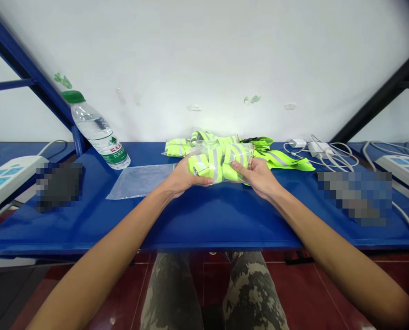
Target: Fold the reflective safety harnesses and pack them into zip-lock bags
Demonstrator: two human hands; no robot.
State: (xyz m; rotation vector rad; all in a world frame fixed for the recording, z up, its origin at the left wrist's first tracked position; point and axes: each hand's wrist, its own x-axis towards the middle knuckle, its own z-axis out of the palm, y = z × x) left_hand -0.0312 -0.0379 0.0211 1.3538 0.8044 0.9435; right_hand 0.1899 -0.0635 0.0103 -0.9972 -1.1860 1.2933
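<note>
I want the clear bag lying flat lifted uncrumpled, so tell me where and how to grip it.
Pinch the clear bag at its near left corner, probably best from the front left: it lies flat on the blue table, that corner uncovered, while the left hand partly covers its right end in view.

The scene is taken in by one camera worn on the head, aimed forward and down. The table [225,220] is viewed from above its near edge, and the wall [207,55] behind is faced nearly square on. The left hand [184,176] and right hand [259,176] are framed near the centre, within arm's reach; the legs [256,293] are seen from above at the bottom edge.
</note>
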